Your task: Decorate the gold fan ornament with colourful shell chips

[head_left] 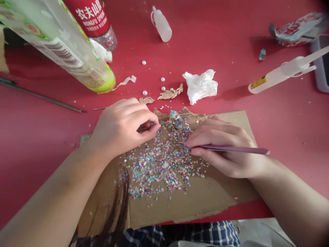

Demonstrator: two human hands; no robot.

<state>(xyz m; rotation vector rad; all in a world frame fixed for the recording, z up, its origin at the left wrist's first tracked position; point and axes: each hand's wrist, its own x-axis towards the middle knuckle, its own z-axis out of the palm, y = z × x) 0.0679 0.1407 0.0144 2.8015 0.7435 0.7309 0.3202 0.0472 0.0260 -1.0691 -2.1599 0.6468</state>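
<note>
My left hand (120, 125) pinches a thin wire stem, whose far end carries a small fan-shaped ornament (175, 118) covered partly in blue and pale chips. In my right hand (223, 137) is a pair of purplish tweezers (236, 149), its tips pointing left, just above the chips and apart from the ornament. Loose multicoloured shell-like chips (154, 171) lie scattered beneath both hands on a torn sheet of brown cardboard (200, 202). My fingers partly hide the stem and the tweezer tips are hard to make out.
Gold leaf pieces (170, 93) and several pearl beads (162, 79) lie beyond the cardboard, beside a crumpled white tissue (202, 85). A green-labelled bottle (66, 51) and a red-labelled water bottle (95, 25) stand left. Small squeeze bottles (162, 25) and a long-nozzled bottle (277, 75) sit farther right.
</note>
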